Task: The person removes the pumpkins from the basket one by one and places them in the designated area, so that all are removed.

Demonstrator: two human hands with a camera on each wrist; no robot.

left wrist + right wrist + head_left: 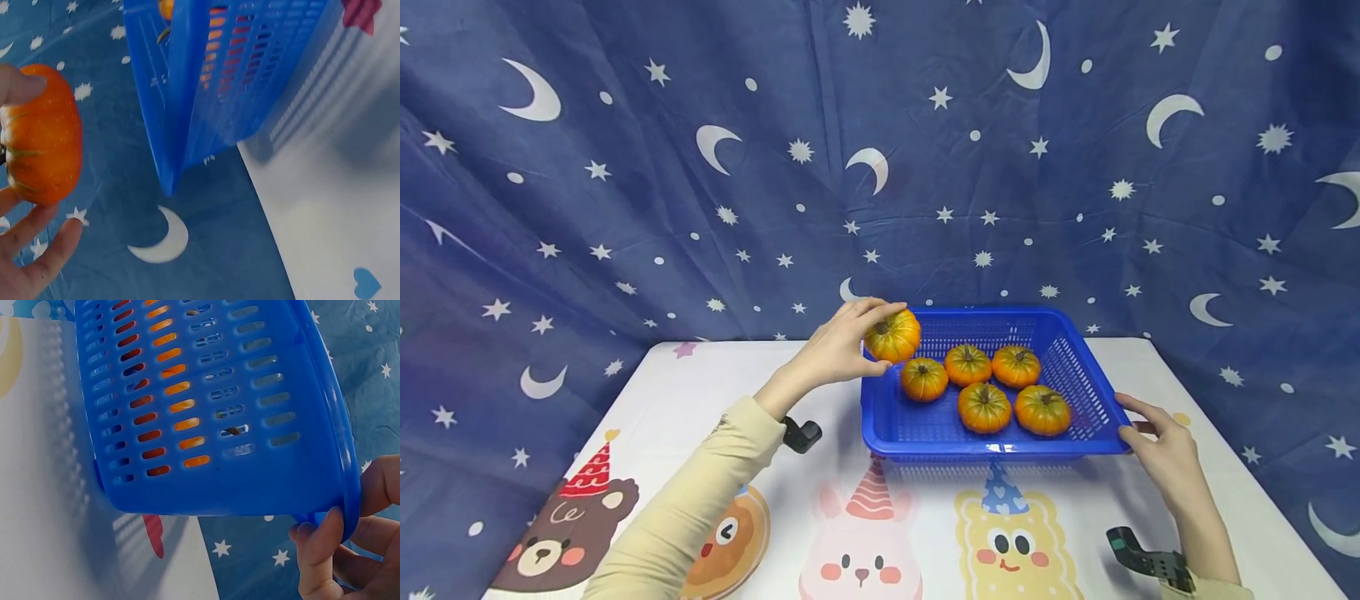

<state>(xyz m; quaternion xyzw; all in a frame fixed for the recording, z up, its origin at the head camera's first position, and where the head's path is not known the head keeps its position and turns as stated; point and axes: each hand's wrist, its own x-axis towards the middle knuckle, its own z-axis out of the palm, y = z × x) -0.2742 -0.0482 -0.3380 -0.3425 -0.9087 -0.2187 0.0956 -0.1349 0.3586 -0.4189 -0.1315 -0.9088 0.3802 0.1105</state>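
A small orange pumpkin [892,336] is pinched between the thumb and fingers of my left hand [842,343], above the left rim of a blue plastic basket [880,417]. The left wrist view shows that pumpkin [47,140] apart from the basket wall [219,112]. My right hand [1165,446] grips the basket's rim at its near right corner; the right wrist view has its fingers [320,550] curled round the rim [340,425]. Several more pumpkins lie inside the basket, among them one near the left wall [923,380] and one at the right [1042,410].
The table has a white cloth [790,467] with cartoon animals in party hats. Behind it hangs a dark blue curtain [925,150] with moons and stars. A black wrist camera [802,435] sits below the left hand, another camera [1142,557] by the right wrist.
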